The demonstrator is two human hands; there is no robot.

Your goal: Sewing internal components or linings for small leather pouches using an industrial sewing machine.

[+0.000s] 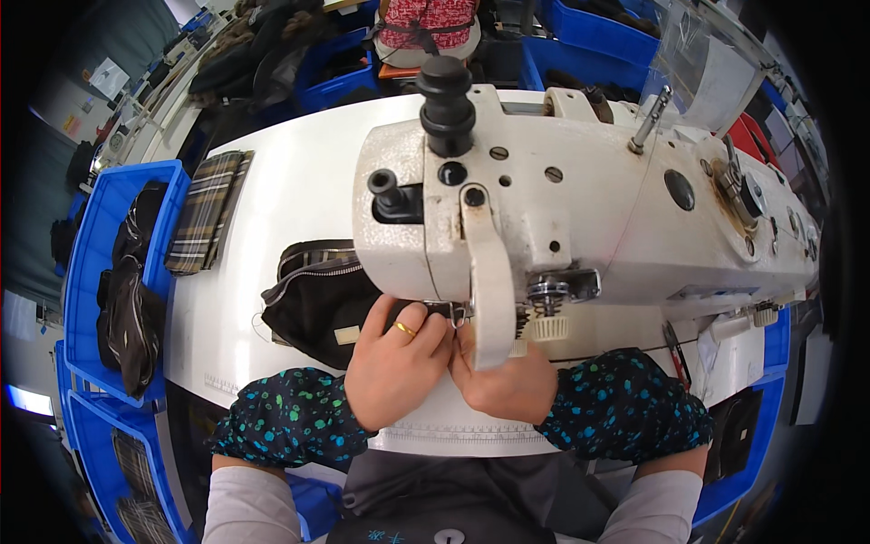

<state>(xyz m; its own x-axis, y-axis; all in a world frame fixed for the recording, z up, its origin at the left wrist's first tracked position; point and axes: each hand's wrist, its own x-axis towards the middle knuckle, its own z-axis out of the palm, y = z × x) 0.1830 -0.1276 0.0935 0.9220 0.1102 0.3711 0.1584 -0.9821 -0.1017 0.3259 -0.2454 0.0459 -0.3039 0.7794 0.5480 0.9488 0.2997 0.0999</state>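
A black zippered pouch (317, 304) with a plaid lining and a small pale label (347, 335) lies under the head of a white sewing machine (598, 199). My left hand (394, 372), a gold ring on one finger, is closed on the pouch's near right edge, with bent fingertips close to the presser foot (456, 315). Touching it from the other side is my right hand (512, 385), its fingers pressed together. The machine's white lever (492, 281) covers part of those fingers, and whatever they pinch is hidden.
Folded plaid cloth (210, 213) rests at the table's left, beside a blue bin (82, 299) of dark zippered pieces. Right of my right hand lie dark-handled snips (676, 354). A ruler strip (462, 435) runs along the front edge. A red patterned chair (426, 27) stands beyond.
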